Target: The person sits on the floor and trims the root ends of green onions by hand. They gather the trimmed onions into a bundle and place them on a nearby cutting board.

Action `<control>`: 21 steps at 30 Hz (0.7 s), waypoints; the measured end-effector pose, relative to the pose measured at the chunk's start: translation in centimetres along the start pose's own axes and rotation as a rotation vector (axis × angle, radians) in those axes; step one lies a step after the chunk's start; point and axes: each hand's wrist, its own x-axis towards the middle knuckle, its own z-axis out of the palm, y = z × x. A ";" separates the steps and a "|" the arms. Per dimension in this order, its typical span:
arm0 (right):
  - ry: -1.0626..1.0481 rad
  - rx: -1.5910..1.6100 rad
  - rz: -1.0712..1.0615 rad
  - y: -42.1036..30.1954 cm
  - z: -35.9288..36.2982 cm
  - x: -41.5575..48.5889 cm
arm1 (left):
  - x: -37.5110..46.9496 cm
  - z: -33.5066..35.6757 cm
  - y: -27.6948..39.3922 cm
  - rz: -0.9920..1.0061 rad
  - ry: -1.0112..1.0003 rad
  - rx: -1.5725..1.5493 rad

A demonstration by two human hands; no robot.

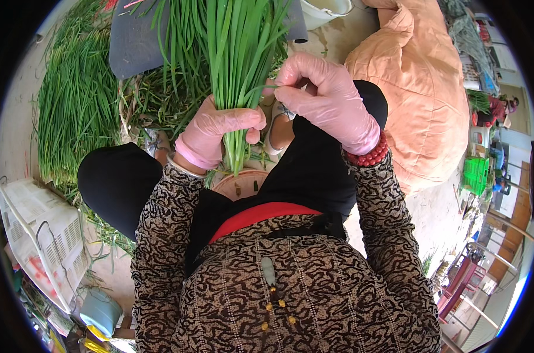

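Observation:
My left hand (223, 128), in a thin pink glove, is closed around the pale lower stems of a bunch of long flat green leaves, like garlic chives (238, 57). The leaves fan upward, away from me. Just right of the bunch, my right hand (322, 99), gloved too, pinches one thin green leaf (260, 89) between thumb and forefinger. Beneath the stem ends a reddish basin (245, 183) shows between my legs. More loose green leaves (183, 57) lie behind the bunch, partly over a grey board or mat (137, 44).
A large heap of similar leaves (77, 101) lies at left. Nearer are a white plastic crate (51, 238) and a blue bucket (100, 311). A white bucket (324, 13) and a big orange cloth bundle (417, 88) stand right. Farther right are a green crate (475, 175) and a person (496, 110).

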 end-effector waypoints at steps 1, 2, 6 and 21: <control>-0.005 0.015 0.017 -0.1 -0.1 -0.3 | 0.0 0.0 0.2 0.006 -0.019 -0.051; -0.011 0.030 0.034 -0.1 -0.3 -0.7 | 0.0 0.0 0.3 0.012 -0.039 -0.101; -0.024 0.123 0.162 -0.5 -0.1 -1.9 | 0.1 0.1 0.2 0.049 -0.022 -0.170; 0.016 -0.064 -0.065 0.1 -1.2 -3.3 | -0.1 -0.2 -0.2 -0.029 0.032 -0.210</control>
